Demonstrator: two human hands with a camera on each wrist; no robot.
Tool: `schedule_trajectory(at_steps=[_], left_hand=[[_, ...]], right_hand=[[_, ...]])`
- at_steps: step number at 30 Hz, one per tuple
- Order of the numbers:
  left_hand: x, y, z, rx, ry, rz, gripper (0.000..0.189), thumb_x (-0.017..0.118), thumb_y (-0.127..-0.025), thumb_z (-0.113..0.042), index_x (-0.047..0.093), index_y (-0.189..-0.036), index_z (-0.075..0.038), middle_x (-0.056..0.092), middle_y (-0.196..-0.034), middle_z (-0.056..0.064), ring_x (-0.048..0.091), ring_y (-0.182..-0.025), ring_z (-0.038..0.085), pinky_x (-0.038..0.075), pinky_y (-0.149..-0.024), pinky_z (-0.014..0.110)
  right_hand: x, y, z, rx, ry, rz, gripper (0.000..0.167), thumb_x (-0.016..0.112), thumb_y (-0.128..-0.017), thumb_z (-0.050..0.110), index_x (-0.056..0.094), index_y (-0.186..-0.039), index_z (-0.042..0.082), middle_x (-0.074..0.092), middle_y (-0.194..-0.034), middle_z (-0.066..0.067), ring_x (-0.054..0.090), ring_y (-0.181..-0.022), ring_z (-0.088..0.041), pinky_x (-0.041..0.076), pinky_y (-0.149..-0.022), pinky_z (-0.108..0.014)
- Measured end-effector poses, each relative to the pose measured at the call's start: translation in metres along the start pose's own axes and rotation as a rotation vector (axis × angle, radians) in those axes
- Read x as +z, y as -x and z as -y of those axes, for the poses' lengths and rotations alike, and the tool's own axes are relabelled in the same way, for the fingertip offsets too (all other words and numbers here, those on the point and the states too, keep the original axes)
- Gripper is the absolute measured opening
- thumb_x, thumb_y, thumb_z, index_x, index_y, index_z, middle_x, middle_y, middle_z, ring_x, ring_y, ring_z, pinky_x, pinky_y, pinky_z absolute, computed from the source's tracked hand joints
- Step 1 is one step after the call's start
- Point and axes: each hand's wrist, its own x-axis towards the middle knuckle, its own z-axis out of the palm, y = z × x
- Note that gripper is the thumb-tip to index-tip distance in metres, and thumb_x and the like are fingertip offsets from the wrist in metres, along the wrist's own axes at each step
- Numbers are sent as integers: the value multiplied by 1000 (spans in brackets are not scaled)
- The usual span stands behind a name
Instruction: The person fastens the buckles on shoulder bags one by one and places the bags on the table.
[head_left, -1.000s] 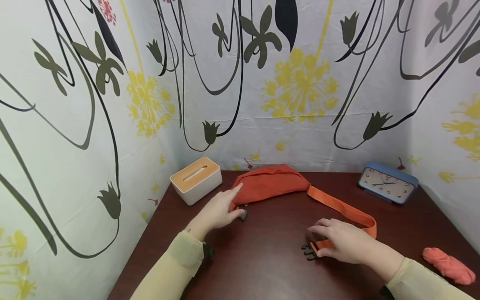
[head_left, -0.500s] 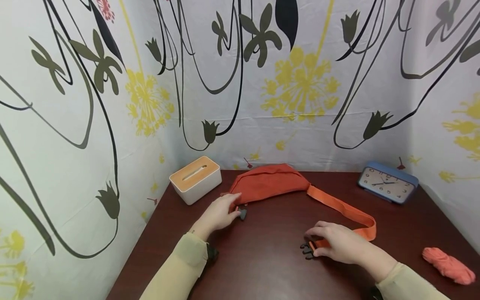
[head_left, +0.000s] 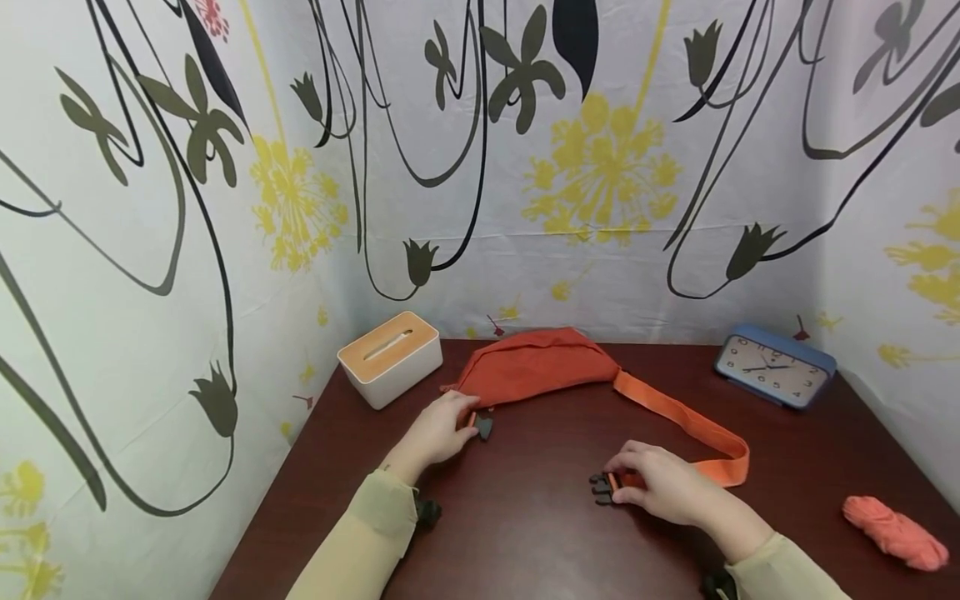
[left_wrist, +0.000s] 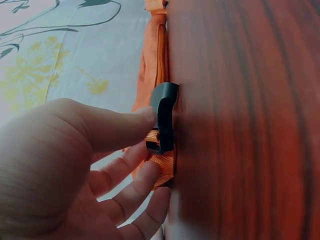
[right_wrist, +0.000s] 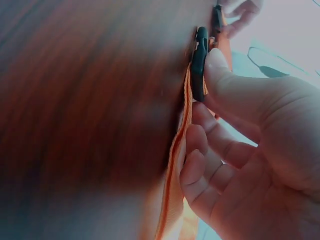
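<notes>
An orange-red waist bag point(head_left: 540, 371) lies on the dark wooden table, with its orange strap point(head_left: 686, 417) looping out to the right. My left hand point(head_left: 433, 432) is at the bag's left end, thumb and curled fingers pinching the dark socket half of the buckle point(head_left: 483, 427); the thumb presses its side in the left wrist view point(left_wrist: 162, 115). With thumb and fingers, my right hand point(head_left: 663, 485) grips the black pronged half of the buckle point(head_left: 602, 489) at the strap's end. Its prongs point left, and the two halves are apart.
A white tissue box point(head_left: 393, 362) with a wooden lid stands at the back left. At the back right is a blue clock point(head_left: 776, 367). A coral yarn skein point(head_left: 896, 533) lies at the right. Patterned cloth walls point(head_left: 480, 208) enclose the table's back and sides.
My left hand has lowered from the bag's face and closed on the socket half. The right hand has moved slightly left, drawing the pronged half and strap along.
</notes>
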Motion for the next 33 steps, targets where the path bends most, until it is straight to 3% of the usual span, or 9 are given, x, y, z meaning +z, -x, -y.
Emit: schedule_trajectory(at_steps=[7,15,19,26,29,33], left_hand=[[5,1,7,-2,28,-8,49,78,-104,-23,66,-151,-15,67,-144,9,66,-132,30,54,-111,54],[7,0,12,-22,85,-4,43,80,-103,-22,71,-145,-18,67,-140,6,64,-113,22,55,-100,48],[8,0,16,-28,119,0,37,81,-102,-22,74,-138,-19,66,-136,6,61,-108,19,53,-97,44],[10,-2,29,-7,189,-52,32,87,-97,-20,77,-127,-23,67,-116,-2,59,-89,11,50,-82,31],[10,-2,30,5,223,-68,31,86,-97,-19,78,-126,-23,68,-110,-2,60,-88,10,50,-80,30],[12,-1,31,-10,246,-86,27,81,-101,-17,79,-126,-26,73,-115,-2,64,-93,14,54,-85,35]], right_hand=[[5,-6,3,22,-63,-14,29,86,-96,40,72,-118,31,67,-113,15,60,-96,-2,54,-83,-32],[8,-7,0,123,-235,-11,35,91,-92,34,73,-121,25,65,-98,8,52,-72,-4,44,-66,-26],[12,-7,-4,128,-245,-40,36,91,-92,37,75,-122,25,64,-94,7,51,-72,-4,42,-64,-25],[17,-7,-12,115,-307,-79,29,89,-93,39,77,-118,30,64,-89,8,53,-72,-5,42,-65,-25],[18,-6,-15,118,-319,-87,26,87,-95,38,78,-119,32,65,-92,8,55,-74,-4,44,-67,-25],[20,-4,-17,119,-337,-95,24,85,-98,35,79,-120,30,67,-94,7,58,-76,-4,46,-68,-25]])
